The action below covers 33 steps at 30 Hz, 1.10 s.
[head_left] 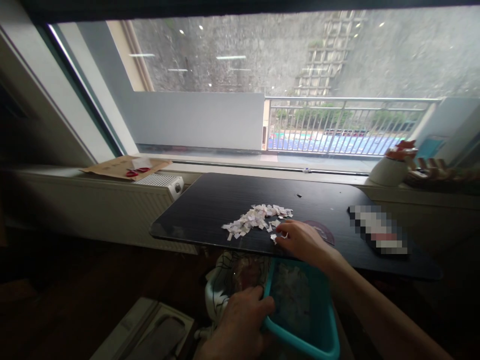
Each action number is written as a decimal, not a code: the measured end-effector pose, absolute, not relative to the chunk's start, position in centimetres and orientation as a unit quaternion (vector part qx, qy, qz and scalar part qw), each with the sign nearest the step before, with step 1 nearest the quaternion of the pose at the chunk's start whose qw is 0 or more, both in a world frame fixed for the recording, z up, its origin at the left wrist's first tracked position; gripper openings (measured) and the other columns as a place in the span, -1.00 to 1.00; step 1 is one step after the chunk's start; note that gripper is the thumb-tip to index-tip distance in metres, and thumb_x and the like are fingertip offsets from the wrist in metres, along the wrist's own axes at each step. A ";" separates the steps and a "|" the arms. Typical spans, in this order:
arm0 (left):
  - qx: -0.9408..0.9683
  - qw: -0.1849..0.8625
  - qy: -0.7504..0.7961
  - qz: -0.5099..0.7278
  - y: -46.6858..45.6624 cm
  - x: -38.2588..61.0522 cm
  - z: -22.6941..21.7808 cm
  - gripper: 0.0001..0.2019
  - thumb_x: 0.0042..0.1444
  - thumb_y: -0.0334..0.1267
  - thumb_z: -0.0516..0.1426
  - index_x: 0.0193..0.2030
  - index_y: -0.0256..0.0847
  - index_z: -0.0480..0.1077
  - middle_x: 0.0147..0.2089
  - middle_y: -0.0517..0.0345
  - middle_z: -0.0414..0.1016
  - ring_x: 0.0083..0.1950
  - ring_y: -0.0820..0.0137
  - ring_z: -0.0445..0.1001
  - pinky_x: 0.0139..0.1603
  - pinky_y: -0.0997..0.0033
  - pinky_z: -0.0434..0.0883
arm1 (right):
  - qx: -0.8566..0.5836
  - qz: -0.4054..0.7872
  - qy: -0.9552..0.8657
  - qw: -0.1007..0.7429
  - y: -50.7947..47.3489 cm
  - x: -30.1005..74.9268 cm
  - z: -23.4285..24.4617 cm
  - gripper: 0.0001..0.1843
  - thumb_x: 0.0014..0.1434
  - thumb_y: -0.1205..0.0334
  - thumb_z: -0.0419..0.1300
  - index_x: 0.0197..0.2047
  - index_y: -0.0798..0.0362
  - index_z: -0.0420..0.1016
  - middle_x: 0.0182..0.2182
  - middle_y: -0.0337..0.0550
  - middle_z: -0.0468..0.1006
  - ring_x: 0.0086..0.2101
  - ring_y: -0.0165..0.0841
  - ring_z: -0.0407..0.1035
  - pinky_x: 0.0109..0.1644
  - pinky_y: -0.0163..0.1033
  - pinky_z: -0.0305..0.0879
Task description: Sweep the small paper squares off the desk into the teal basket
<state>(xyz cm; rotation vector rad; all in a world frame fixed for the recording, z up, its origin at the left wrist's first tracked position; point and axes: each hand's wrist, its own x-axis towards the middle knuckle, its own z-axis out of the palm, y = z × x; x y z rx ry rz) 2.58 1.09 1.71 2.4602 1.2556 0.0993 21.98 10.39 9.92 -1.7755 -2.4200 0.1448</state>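
Note:
A pile of small torn paper scraps point(255, 216) lies on the dark table point(225, 192). My right hand point(305, 242) is low over the table near its front edge, fingers curved and slightly apart, the tips at a few loose scraps beside the pile. Below that edge, my left hand point(247, 315) grips the left rim of a turquoise plastic bin point(322, 325), thumb over the lip. Inside the bin are more pale paper scraps point(290, 290). Behind my right wrist a round translucent purplish piece point(321, 231) lies partly hidden.
A blurred-out flat item point(378, 230) rests at the table's right. Red-handled scissors point(138, 172) lie on brown paper point(108, 167) on the left sill, above a radiator point(150, 200). A pale pot point(388, 170) stands on the right sill. An open box point(150, 330) is at lower left.

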 end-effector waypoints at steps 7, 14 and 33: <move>0.880 0.183 0.438 0.026 1.1 2.6 1.8 -0.82 -0.10 -0.32 0.18 -0.29 -0.10 0.33 -0.21 0.17 0.33 -0.20 0.26 0.36 -0.30 0.39 0.24 | -0.584 0.027 -0.811 -0.001 11.5 19.5 10.5 -0.75 0.14 0.23 0.11 -0.31 0.15 0.59 -0.27 0.11 0.60 -0.24 -0.21 0.48 -0.23 -0.29 0.27; 0.876 0.177 0.446 0.051 0.9 2.7 1.7 -0.81 -0.13 -0.30 0.21 -0.33 -0.10 0.33 -0.25 0.19 0.36 -0.23 0.26 0.37 -0.33 0.39 0.24 | -0.589 0.015 -0.808 -0.001 11.5 18.7 10.2 -0.77 0.13 0.41 0.07 -0.29 0.18 0.58 -0.27 0.14 0.60 -0.23 -0.24 0.49 -0.21 -0.32 0.28; 0.878 0.175 0.444 0.041 0.9 2.8 1.5 -0.81 -0.09 -0.22 0.26 -0.30 -0.08 0.37 -0.25 0.19 0.37 -0.22 0.26 0.40 -0.32 0.39 0.28 | -0.556 0.298 -0.701 0.332 13.8 23.8 6.9 -0.69 0.07 0.07 0.11 -0.33 0.15 0.51 -0.51 -0.15 0.55 -0.47 -0.37 0.42 -0.45 -0.34 0.32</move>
